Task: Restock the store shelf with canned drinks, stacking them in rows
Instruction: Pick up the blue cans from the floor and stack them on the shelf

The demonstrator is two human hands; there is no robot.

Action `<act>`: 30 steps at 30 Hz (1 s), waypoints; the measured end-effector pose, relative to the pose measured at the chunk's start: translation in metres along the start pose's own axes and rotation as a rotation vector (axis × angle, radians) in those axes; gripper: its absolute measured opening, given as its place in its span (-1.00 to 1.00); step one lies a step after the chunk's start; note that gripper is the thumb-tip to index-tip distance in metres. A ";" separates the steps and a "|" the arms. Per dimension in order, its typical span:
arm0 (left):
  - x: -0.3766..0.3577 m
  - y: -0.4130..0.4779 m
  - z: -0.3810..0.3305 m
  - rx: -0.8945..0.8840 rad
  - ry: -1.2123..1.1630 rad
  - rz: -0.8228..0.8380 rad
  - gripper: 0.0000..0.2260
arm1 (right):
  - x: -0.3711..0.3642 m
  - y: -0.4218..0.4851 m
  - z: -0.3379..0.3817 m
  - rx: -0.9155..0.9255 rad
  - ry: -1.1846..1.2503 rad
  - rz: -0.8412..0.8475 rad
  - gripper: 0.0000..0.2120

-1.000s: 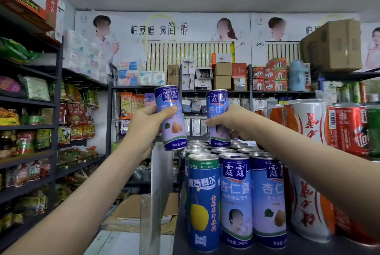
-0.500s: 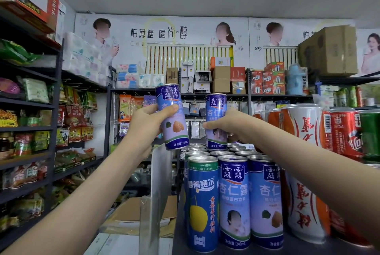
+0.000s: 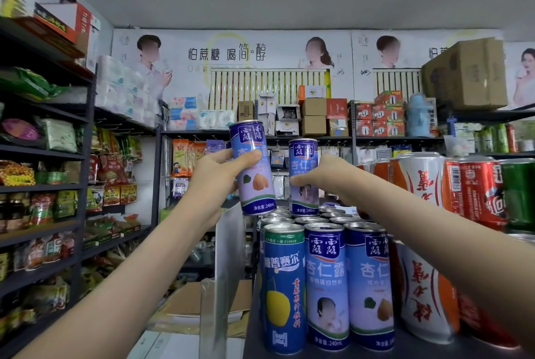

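My left hand (image 3: 215, 176) grips a tall blue-and-lilac drink can (image 3: 252, 169), tilted slightly and held above the left front of the stocked cans. My right hand (image 3: 327, 176) holds a second matching can (image 3: 304, 182) upright, its base resting on or just above the tops of the lower-layer cans (image 3: 304, 218). In the front row stand a blue can with a yellow fruit (image 3: 285, 289) and two lilac cans (image 3: 327, 286). The dark shelf (image 3: 405, 351) carries them all.
A clear plastic divider (image 3: 223, 272) stands at the shelf's left end. White-and-red cans (image 3: 425, 243) and red cola cans (image 3: 477, 190) stand to the right. Flattened cardboard (image 3: 208, 298) lies below. Snack racks (image 3: 43, 185) line the left aisle.
Both hands hold the same cans as before. The view has tilted a little, so the cans and hands sit slightly lower in frame. The right can stays over the lower layer.
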State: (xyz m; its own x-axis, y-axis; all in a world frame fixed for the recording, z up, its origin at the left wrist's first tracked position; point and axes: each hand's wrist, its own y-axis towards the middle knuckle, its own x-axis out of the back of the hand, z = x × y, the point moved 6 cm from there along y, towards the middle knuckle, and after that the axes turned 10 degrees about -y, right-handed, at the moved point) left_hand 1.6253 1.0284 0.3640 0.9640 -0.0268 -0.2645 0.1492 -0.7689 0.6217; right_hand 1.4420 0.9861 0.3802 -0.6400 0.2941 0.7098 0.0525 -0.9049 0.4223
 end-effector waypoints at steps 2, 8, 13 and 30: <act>-0.003 -0.002 -0.003 0.001 0.009 0.013 -0.86 | 0.010 -0.009 0.007 0.040 -0.074 -0.056 -0.65; -0.015 -0.009 -0.016 -0.045 0.015 0.085 -0.86 | 0.054 -0.049 0.038 0.331 -0.031 -0.315 -0.46; -0.041 -0.019 -0.023 -0.064 0.042 0.211 -0.75 | 0.069 -0.062 0.057 0.422 0.174 -0.125 -0.41; -0.096 -0.023 -0.022 0.016 0.127 0.425 -0.75 | 0.101 -0.050 0.038 0.285 0.040 0.037 -0.61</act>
State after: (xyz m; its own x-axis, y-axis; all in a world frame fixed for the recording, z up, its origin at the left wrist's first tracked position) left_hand 1.5344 1.0630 0.3908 0.9586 -0.2647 0.1048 -0.2683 -0.7166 0.6438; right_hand 1.4043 1.0725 0.4522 -0.6631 0.2446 0.7074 0.2863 -0.7903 0.5417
